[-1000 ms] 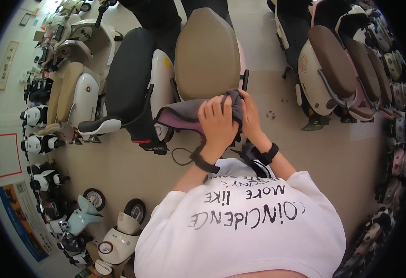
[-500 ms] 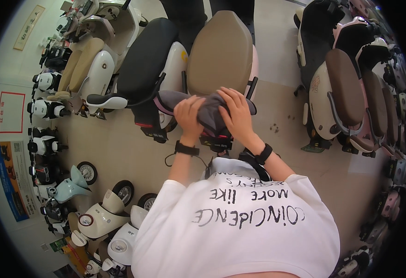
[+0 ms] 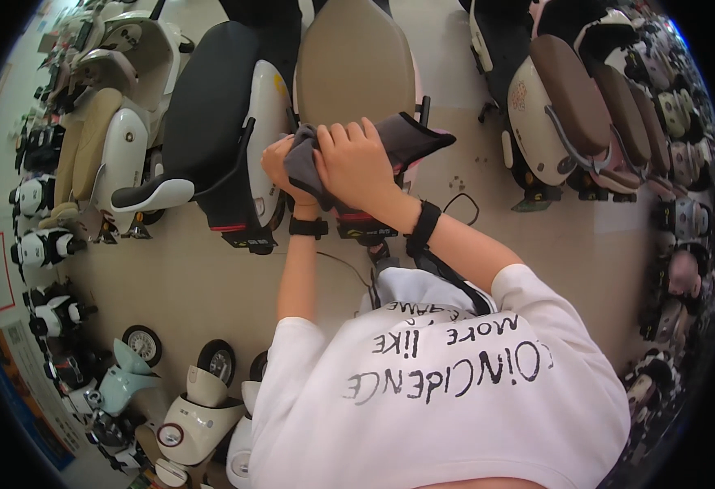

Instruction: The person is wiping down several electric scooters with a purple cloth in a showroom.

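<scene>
Both hands are closed on a grey cloth (image 3: 410, 138) with dark edging, in front of the scooter with a tan seat (image 3: 353, 69). My left hand (image 3: 278, 169) grips its bunched left end. Across the middle lies my right hand (image 3: 356, 167), fingers bent over the fabric and pressed close to the left hand. One edged corner of the cloth sticks out to the right. Much of that scooter's rear is hidden behind the cloth and hands.
To the left stands a scooter with a black seat (image 3: 211, 114) and a white-and-black backrest (image 3: 154, 196). Scooters with brown seats (image 3: 569, 94) line the right. A cream scooter (image 3: 198, 428) is at the lower left. Tan floor (image 3: 455, 183) lies between the rows.
The right hand has moved left, close to the left hand, and the left hand has shifted left. The cloth's edged corner now spreads out to the right. The whole view has shifted.
</scene>
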A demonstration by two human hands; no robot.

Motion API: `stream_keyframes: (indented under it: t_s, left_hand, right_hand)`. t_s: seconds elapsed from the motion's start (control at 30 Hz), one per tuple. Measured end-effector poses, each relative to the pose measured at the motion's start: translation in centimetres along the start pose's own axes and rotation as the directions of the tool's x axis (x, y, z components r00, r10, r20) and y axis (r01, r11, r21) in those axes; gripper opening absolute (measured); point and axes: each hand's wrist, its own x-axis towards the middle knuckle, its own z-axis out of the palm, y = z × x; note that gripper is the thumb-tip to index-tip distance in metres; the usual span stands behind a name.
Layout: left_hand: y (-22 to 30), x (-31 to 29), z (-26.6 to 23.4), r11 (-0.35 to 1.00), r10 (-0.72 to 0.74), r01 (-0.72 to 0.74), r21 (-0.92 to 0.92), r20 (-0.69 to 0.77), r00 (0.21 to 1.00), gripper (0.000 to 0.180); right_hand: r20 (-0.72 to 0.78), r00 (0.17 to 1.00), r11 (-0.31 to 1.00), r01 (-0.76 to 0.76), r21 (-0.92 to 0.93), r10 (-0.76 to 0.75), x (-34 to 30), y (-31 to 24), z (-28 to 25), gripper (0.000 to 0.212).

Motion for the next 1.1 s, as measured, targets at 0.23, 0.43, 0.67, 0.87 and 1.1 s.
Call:
stream_keyframes:
  t_s: [0.23,0.43,0.67,0.87,1.1]
  left_hand:
    - [-0.8,-7.7,-0.7,0.947,-0.204,0.298,-0.117,0.496,0.844,0.040]
    - [-1.3,-8.3,-2.3,0.909,-0.339,0.415,-0.043,0.503,0.795,0.043]
    - [3.5,-13.5,-4.3,0.780,-0.530,0.625,0.022,0.555,0.642,0.047]
    - [13.0,-12.5,1.5,0.750,-0.428,0.632,-0.194,0.587,0.688,0.044]
    - [21.3,-12.5,7.7,0.931,0.134,0.319,-0.178,0.979,0.153,0.030]
  right_hand:
    - [-0.131,0.984,0.992,0.119,-0.027,-0.122,0.3,-0.4,0.6,0.031]
    - [-0.334,0.898,0.955,0.296,-0.023,-0.287,-0.1,-1.4,2.0,0.029]
    - [-0.358,0.881,0.827,0.434,0.358,-0.308,-4.0,-0.3,1.5,0.018]
    - [0.321,0.947,0.935,-0.081,0.345,-0.036,-14.1,11.0,-1.9,0.012]
    - [0.429,0.769,0.809,-0.572,0.133,0.474,-28.6,22.7,-9.1,0.021]
